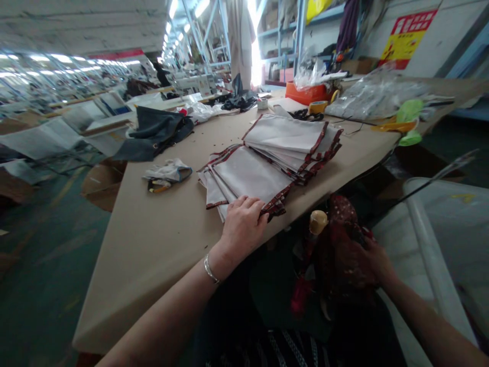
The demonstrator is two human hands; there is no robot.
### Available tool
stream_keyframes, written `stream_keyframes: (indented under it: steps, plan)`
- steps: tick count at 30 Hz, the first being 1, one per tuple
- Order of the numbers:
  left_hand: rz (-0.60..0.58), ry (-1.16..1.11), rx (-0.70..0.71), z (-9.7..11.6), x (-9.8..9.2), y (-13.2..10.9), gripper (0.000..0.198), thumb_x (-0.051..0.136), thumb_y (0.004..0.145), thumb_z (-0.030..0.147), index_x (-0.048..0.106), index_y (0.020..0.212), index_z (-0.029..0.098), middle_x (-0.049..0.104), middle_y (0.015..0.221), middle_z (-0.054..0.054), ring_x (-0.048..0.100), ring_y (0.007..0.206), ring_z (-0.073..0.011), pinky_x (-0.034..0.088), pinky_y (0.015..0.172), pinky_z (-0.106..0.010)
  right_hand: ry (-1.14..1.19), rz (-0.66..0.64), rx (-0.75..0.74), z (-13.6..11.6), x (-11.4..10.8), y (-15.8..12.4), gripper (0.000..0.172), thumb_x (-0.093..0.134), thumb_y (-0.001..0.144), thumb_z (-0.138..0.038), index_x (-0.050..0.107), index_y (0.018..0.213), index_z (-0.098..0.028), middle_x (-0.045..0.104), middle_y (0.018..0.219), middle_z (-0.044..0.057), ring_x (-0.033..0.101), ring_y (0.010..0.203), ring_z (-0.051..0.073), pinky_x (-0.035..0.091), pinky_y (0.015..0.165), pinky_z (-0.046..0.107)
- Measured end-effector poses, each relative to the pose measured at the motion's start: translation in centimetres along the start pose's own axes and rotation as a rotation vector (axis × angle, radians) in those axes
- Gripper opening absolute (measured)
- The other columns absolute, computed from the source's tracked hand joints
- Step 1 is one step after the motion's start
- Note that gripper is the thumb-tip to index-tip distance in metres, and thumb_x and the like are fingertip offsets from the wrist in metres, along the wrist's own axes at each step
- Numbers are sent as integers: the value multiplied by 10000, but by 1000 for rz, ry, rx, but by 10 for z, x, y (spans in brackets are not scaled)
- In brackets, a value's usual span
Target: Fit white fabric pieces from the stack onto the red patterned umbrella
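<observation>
My left hand (244,224) rests on the near edge of a fanned stack of white cloth pieces (252,171) with dark red patterned borders. Its fingers lie flat on the top piece, and a silver bracelet circles the wrist. A second pile of the same pieces (286,133) lies just behind, partly overlapping. Below the table edge, my right hand (372,257) is closed on a bunched dark red patterned cloth (344,244). Its fingertips are partly lost in shadow and folds. Left of that cloth stands something with a rounded tan knob (318,222).
On the tan table (160,244) lie a whitish work glove (170,172), dark folded fabric (156,130), an orange bin (307,93), a yellow tape measure (318,107) and clear plastic bags (378,97). A white tub (451,219) stands at right, close to my right arm.
</observation>
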State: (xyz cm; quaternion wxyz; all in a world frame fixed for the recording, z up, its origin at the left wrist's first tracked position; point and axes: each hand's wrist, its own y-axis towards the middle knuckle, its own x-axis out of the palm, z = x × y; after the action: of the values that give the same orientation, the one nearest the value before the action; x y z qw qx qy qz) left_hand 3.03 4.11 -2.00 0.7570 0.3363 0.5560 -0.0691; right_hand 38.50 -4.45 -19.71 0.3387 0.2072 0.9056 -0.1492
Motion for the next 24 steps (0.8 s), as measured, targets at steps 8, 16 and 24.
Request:
stream_keyframes:
  steps: [8,16,24]
  plan:
    - [-71,101,-1,-5,3,8,195,475,875,157,643,778,170,686,850,-72,607,847,-213,470,830,-350,197,237,-291,-75,-4,-20,349,502,856,-398,596,1118,-187,673,1050,96,638,961,232,496,904,401]
    - [155,97,-75,3,-9,4,139,505,784,103,594,735,198,662,788,-45,620,815,-211,473,772,-321,-339,32,-1187,-288,21,-51,275,514,898,-198,611,1151,-153,615,1138,112,511,1092,269,438,961,412]
    - [224,46,-89,-6,-24,-25,125,515,767,108,539,687,201,625,759,-44,599,764,-195,475,731,-315,-580,141,-918,-297,14,-21,300,409,881,-102,616,1092,-149,638,1066,126,604,941,276,479,768,371]
